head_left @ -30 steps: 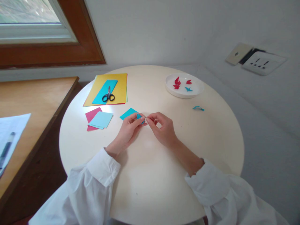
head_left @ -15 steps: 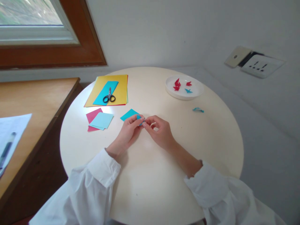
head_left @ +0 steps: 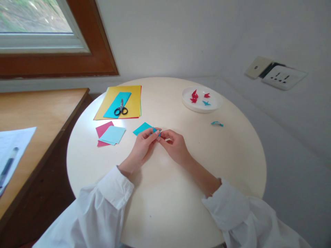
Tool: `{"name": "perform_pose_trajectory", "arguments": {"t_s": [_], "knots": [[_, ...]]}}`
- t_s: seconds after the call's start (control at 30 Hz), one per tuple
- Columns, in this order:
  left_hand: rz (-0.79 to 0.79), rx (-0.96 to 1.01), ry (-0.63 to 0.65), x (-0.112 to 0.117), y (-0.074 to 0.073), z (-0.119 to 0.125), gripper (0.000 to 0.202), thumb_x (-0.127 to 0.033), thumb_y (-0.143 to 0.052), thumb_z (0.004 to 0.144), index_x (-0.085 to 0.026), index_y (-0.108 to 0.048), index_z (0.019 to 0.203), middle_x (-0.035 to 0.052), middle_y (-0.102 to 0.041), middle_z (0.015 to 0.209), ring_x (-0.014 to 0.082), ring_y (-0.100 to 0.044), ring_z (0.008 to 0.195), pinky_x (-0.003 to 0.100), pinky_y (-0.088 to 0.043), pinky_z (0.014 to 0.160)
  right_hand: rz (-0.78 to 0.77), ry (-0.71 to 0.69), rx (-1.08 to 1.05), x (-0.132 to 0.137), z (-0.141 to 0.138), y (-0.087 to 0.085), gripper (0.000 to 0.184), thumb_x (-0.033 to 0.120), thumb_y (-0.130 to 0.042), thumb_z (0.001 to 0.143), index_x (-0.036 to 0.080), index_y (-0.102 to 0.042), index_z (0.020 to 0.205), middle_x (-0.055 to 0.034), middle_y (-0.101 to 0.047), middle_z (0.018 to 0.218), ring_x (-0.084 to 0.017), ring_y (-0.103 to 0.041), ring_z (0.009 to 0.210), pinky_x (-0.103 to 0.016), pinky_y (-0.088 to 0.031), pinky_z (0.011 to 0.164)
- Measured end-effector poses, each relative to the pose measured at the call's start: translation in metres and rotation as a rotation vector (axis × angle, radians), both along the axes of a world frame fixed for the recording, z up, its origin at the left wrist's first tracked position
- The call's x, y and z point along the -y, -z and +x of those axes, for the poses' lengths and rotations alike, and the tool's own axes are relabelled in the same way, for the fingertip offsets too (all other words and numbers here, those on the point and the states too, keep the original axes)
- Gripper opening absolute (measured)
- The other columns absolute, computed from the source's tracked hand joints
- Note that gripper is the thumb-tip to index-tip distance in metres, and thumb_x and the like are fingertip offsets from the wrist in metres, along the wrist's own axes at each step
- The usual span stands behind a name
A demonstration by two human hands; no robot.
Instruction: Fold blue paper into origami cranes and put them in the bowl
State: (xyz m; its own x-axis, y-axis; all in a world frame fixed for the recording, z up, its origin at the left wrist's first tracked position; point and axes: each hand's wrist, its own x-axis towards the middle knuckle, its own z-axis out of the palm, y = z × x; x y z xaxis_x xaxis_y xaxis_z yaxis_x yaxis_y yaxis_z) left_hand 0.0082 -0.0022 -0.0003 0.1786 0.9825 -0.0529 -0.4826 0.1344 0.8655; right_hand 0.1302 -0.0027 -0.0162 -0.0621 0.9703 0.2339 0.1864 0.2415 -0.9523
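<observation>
Between my fingertips is a small folded piece of blue paper [head_left: 154, 130], largely hidden by the fingers. My left hand [head_left: 144, 143] is closed, pinching it between thumb and fingers. From the other side my right hand [head_left: 174, 144] is closed too, its thumb and index fingertips meeting at the paper's right end. Just behind my left hand a flat blue paper square [head_left: 142, 128] lies on the table, partly covered by the fingers. Further left, light blue squares [head_left: 112, 134] overlap dark pink squares [head_left: 103, 128].
The round white table [head_left: 165, 193] holds black-handled scissors [head_left: 121, 108] on a blue strip and yellow sheets [head_left: 134, 103]. A white dish [head_left: 201, 109] contains several red and blue folded paper figures. A thin blue paper strip [head_left: 217, 123] lies right. A wooden desk [head_left: 46, 103] stands left.
Both hands stay together at the folded blue paper, with slight finger movement; a bit more of its blue shows above the left thumb. The whole view has shifted slightly.
</observation>
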Motion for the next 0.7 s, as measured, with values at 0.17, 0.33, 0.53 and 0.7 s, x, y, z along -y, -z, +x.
{"name": "perform_pose_trajectory", "arguments": {"t_s": [0.17,0.33,0.53,0.7], "knots": [[-0.002,-0.036,-0.082,-0.0013,0.0024,-0.0011,0.031,-0.026,-0.079,0.06,-0.018,-0.065,0.087,0.0007,-0.064,0.083,0.0117,-0.06,0.078,0.027,-0.046,0.078,-0.062,0.038,-0.075,-0.0039,0.0026,-0.0015,0.018,0.036,-0.062,0.069,0.018,-0.061,0.073,-0.0034,-0.067,0.075,-0.015,-0.062,0.07,-0.026,-0.048,0.059],[0.05,-0.136,-0.158,-0.0027,0.0067,-0.0025,0.04,-0.024,-0.079,0.059,-0.017,-0.061,0.094,0.0016,-0.066,0.084,0.0125,-0.062,0.078,0.029,-0.047,0.079,-0.062,0.057,-0.128,-0.006,0.004,-0.0023,0.017,0.034,-0.063,0.067,0.018,-0.06,0.071,-0.0032,-0.066,0.074,-0.016,-0.061,0.071,-0.026,-0.047,0.06],[0.103,-0.167,-0.227,-0.0048,0.008,-0.0051,0.051,-0.021,-0.079,0.057,-0.02,-0.055,0.102,-0.0008,-0.065,0.083,0.0115,-0.064,0.075,0.028,-0.049,0.079,-0.038,0.068,-0.115,-0.008,0.0065,0.0014,0.017,0.035,-0.063,0.068,0.018,-0.061,0.071,-0.0031,-0.067,0.073,-0.015,-0.061,0.068,-0.026,-0.047,0.058],[0.104,-0.187,-0.222,-0.0058,0.0084,-0.0067,0.047,-0.022,-0.078,0.059,-0.019,-0.054,0.099,0.0002,-0.067,0.082,0.0124,-0.065,0.076,0.03,-0.049,0.08,-0.041,0.045,-0.111,-0.0087,0.0088,0.001,0.017,0.034,-0.063,0.068,0.018,-0.061,0.071,-0.0024,-0.066,0.072,-0.014,-0.06,0.066,-0.026,-0.046,0.059]]}}
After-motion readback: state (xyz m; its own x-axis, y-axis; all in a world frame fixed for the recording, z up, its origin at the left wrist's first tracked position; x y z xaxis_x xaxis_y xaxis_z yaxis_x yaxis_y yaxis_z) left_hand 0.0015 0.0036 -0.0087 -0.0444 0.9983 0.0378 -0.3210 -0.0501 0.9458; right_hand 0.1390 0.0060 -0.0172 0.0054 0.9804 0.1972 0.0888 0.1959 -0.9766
